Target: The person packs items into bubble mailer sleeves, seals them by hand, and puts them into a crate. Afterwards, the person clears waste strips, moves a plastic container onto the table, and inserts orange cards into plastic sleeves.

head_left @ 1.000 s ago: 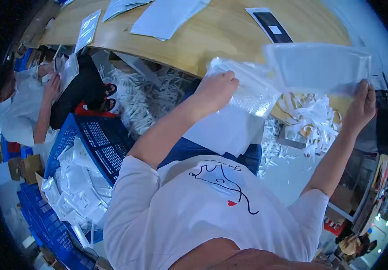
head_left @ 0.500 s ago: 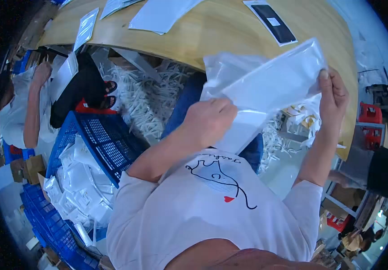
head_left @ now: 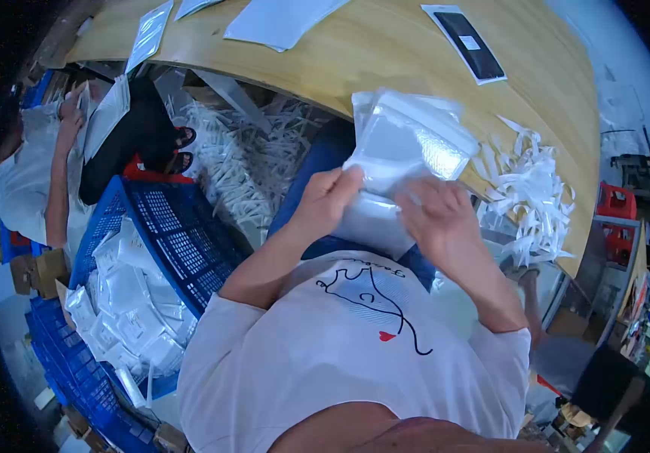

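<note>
A clear plastic bag [head_left: 396, 140] lies in front of my chest, over a stack of similar white and clear bags at the table edge. My left hand [head_left: 330, 198] is closed, thumb and fingers pinching the bag's near left corner. At the near right side of the bag, my right hand [head_left: 439, 217] is curled and smeared by motion, so its grip is unclear. More flat clear sleeves [head_left: 374, 223] rest on my lap below both hands.
A black packaged item [head_left: 470, 45] and white sheets [head_left: 279, 23] lie on the wooden table [head_left: 325, 64]. White strips [head_left: 532, 192] pile at its right edge. A blue crate [head_left: 181, 241] of small packets [head_left: 132, 302] stands at left. Another person [head_left: 46, 166] sits at far left.
My right hand has come down and inward from the bag's far right end to its near side. The bag no longer stretches out to the right; the white strips now show fully.
</note>
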Motion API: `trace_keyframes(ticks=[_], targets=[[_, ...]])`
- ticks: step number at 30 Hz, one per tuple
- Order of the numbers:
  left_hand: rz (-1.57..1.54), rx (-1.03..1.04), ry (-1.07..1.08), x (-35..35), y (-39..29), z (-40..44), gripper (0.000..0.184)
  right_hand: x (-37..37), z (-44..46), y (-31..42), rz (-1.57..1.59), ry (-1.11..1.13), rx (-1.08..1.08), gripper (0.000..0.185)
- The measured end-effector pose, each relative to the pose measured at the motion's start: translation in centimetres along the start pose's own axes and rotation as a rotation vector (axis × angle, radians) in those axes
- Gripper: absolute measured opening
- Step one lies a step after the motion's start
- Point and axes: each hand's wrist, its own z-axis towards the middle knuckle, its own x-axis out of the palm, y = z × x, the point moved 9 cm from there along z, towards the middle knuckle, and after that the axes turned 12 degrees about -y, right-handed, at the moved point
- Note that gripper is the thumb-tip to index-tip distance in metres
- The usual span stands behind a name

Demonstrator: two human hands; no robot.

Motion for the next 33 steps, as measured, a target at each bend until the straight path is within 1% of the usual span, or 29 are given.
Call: trace_keyframes(ticks=[3, 4, 8, 10, 11, 13, 14, 18, 19, 23, 24, 28, 29, 30, 32, 33], targets=[[-0.337, 0.039, -0.252, -1.8, 1.4, 0.9, 0.032, -1.7, 0.3, -0.6, -0.126, -0.31, 0.035, 0.028], [-0.341, 0.029, -0.263, -2.0, 1.6, 0.7, 0.032, -1.1, 0.0, -0.5, -0.115, -0.299, 0.034, 0.028], [-0.264, 0.102, -0.306, -2.9, 0.4, 0.6, 0.029, 0.8, -1.4, 0.4, 0.069, -0.35, 0.017, 0.03], [-0.244, 0.104, -0.293, -2.7, 0.6, 0.5, 0.029, 3.8, -0.4, 1.6, 0.003, -0.22, 0.026, 0.032], [-0.225, 0.108, -0.283, -2.6, 0.8, 0.4, 0.028, 4.7, -0.6, 1.6, 0.001, -0.217, 0.028, 0.032], [-0.187, 0.117, -0.269, -2.4, 1.1, 0.2, 0.028, 7.1, -1.5, 0.8, -0.066, -0.139, 0.06, 0.036], [-0.186, 0.113, -0.272, -2.5, 1.1, 0.1, 0.028, 7.1, -1.3, 0.5, -0.063, -0.137, 0.061, 0.036], [-0.069, 0.188, -0.048, -1.2, -0.5, -0.1, 0.021, 8.4, -1.0, -1.8, 0.271, 0.226, 0.251, 0.033], [-0.072, 0.191, -0.052, -1.2, -0.8, 0.0, 0.021, 8.2, -0.7, -1.7, 0.269, 0.228, 0.245, 0.033], [-0.065, 0.143, -0.089, -1.2, -1.3, 0.4, 0.012, 4.4, 1.1, -1.2, 0.202, -0.245, 0.164, 0.026], [-0.064, 0.143, -0.091, -1.0, -1.1, 0.5, 0.012, 4.7, 1.4, -1.0, 0.204, -0.245, 0.163, 0.026], [0.079, 0.579, -0.066, 0.4, -2.3, -0.2, 0.013, 6.5, 3.0, -0.1, 0.339, -0.204, 0.145, 0.016], [0.079, 0.583, -0.062, 0.5, -2.6, -0.1, 0.013, 6.8, 2.9, -1.2, 0.438, -0.171, 0.256, 0.012], [0.077, 0.523, -0.066, 0.2, -2.7, 0.3, 0.016, 5.9, 2.9, -2.3, 0.524, -0.194, 0.334, 0.011], [0.068, 0.393, -0.079, -0.5, -2.6, 0.6, 0.022, 2.7, 0.1, -7.8, 0.519, -0.499, 0.678, 0.011], [0.062, 0.326, -0.087, -0.9, -2.3, 0.7, 0.025, 0.2, -1.4, -10.9, 0.597, -0.699, 0.822, 0.011]])
